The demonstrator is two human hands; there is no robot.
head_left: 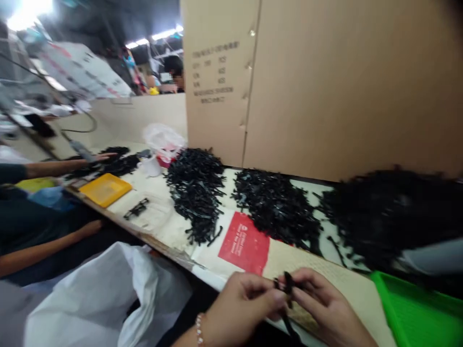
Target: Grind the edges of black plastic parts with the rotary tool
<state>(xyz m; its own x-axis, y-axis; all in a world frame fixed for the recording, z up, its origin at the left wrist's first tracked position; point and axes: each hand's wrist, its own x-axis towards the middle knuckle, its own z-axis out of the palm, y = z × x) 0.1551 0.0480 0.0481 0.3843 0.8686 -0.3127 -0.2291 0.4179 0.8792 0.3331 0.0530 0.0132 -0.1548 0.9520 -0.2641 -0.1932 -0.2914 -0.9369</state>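
Note:
My left hand (242,306), with a beaded bracelet at the wrist, pinches a small black part (288,285) near the table's front edge. My right hand (320,301) grips the same part from the other side, fingertips close to those of my left. A dark strip hangs down below the fingers. The part's exact shape is blurred. Beyond my hands lie piles of black strip-like pieces: one (197,190) left of centre, one (277,205) in the middle and a larger one (394,212) at the right. A red printed sheet (244,243) lies just behind my left hand.
A green tray (423,313) stands at the right, a yellow tray (105,189) at the left beside a clear container (155,212). A tall cardboard panel (325,86) rises behind the piles. A white sack (90,294) is at lower left. Another person's arms (54,248) reach in from the left.

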